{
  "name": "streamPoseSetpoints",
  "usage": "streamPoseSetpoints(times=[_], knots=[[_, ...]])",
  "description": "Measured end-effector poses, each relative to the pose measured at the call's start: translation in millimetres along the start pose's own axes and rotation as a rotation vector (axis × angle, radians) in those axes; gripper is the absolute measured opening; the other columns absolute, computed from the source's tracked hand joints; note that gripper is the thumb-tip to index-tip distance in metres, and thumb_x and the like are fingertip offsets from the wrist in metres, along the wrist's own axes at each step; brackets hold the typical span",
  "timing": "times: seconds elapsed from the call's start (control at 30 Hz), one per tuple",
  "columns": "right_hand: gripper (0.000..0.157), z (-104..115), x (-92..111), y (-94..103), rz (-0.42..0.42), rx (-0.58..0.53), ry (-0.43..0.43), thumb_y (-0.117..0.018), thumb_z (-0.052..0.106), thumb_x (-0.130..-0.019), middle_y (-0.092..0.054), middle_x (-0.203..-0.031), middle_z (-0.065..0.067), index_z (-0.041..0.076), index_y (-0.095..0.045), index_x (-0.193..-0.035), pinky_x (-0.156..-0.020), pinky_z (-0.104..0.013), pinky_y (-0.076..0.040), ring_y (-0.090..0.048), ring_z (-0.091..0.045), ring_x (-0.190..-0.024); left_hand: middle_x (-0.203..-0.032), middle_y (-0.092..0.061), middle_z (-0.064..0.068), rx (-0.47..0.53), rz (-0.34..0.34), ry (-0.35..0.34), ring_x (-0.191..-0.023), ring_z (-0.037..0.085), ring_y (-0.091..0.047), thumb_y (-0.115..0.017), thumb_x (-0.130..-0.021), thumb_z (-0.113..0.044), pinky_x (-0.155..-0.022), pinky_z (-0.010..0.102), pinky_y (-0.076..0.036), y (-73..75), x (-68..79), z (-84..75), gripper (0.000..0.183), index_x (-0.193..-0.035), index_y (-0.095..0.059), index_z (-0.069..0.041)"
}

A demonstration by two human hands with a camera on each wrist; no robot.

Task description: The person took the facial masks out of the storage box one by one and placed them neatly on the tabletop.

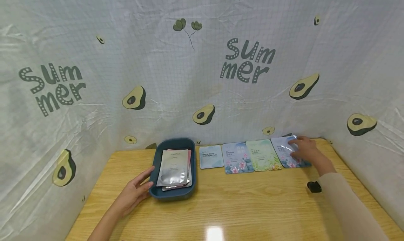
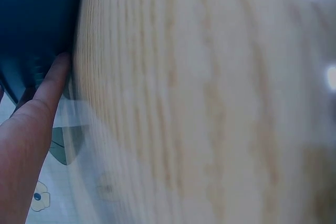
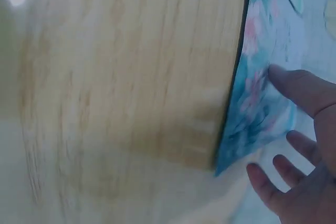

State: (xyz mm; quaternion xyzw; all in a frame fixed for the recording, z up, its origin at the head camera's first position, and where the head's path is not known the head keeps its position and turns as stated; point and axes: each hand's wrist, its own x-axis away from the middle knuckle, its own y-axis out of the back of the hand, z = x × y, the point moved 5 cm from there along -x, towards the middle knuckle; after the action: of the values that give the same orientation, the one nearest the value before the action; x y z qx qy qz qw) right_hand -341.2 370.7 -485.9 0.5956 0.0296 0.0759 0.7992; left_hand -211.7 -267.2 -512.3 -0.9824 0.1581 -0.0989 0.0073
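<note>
My left hand (image 1: 134, 195) rests against the left side of a dark blue plastic basket (image 1: 172, 198), fingers extended. The left wrist view shows one finger touching the basket wall (image 2: 39, 24). Inside the basket lies a stack of sheet mask packets, a pale green-silver one (image 1: 173, 167) on top. At the right end of a row, my right hand (image 1: 305, 151) touches a blue sheet mask packet with pink flowers (image 1: 285, 151). The right wrist view shows the thumb on the packet's face (image 3: 257, 93), the other fingers spread beyond its edge.
Left of that packet lie a green floral packet (image 1: 263, 155), another blue floral packet (image 1: 237, 158) and a smaller pale blue packet (image 1: 210, 157). A small black object (image 1: 314, 186) is by the right forearm. A printed cloth (image 1: 176, 76) hangs behind the wooden table (image 1: 246, 202).
</note>
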Motion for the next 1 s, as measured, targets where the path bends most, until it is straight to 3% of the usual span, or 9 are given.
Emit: streamPoseSetpoints(times=[0.13, 0.23, 0.53, 0.77, 1.0], knots=[[0.045, 30, 0, 5.3, -0.083, 0.103, 0.112, -0.074, 0.012, -0.091, -0.038, -0.141, -0.040, -0.003, -0.061, -0.131, -0.095, -0.076, -0.037, -0.033, -0.065, -0.127, -0.168, -0.007, 0.016, 0.000, 0.003, 0.000, -0.138, 0.023, -0.042, -0.055, -0.106, -0.012, -0.102, 0.036, -0.051, 0.5, 1.9, -0.8, 0.069, -0.164, -0.019, -0.013], [0.046, 63, -3, 13.4, -0.141, 0.103, 0.187, -0.074, 0.011, -0.093, -0.043, -0.140, -0.037, -0.002, -0.059, -0.134, -0.093, -0.074, -0.041, -0.037, -0.063, -0.125, -0.169, -0.007, 0.016, -0.003, 0.005, -0.007, -0.139, 0.024, -0.041, -0.056, -0.106, -0.013, -0.103, 0.037, -0.051, 0.4, 2.5, -2.5, 0.069, -0.164, -0.019, -0.014], [0.046, 152, -14, 16.7, -0.131, -0.080, 0.315, -0.068, 0.008, -0.097, -0.051, -0.140, -0.029, 0.000, -0.056, -0.140, -0.101, -0.063, -0.045, -0.049, -0.049, -0.127, -0.169, -0.007, 0.014, 0.006, 0.017, -0.004, -0.143, 0.027, -0.036, -0.054, -0.107, -0.013, -0.103, 0.036, -0.050, -2.4, 0.6, -4.3, 0.067, -0.164, -0.019, -0.017], [0.045, 212, -4, 3.3, -0.149, -0.214, 0.433, -0.069, 0.010, -0.097, -0.055, -0.139, -0.023, 0.003, -0.057, -0.140, -0.098, -0.057, -0.050, -0.055, -0.043, -0.124, -0.168, -0.009, 0.015, 0.014, 0.010, -0.016, -0.142, 0.028, -0.039, -0.055, -0.106, -0.012, -0.101, 0.035, -0.052, -1.5, -1.1, -4.8, 0.068, -0.164, -0.020, -0.014], [0.044, 261, 11, -8.6, -0.058, -0.391, 0.487, -0.064, 0.014, -0.101, -0.055, -0.143, -0.017, 0.007, -0.055, -0.144, -0.092, -0.050, -0.054, -0.058, -0.039, -0.120, -0.168, -0.009, 0.015, 0.008, 0.002, 0.000, -0.138, 0.023, -0.043, -0.055, -0.106, -0.013, -0.103, 0.036, -0.051, -0.4, 0.7, -0.8, 0.068, -0.164, -0.020, -0.016]])
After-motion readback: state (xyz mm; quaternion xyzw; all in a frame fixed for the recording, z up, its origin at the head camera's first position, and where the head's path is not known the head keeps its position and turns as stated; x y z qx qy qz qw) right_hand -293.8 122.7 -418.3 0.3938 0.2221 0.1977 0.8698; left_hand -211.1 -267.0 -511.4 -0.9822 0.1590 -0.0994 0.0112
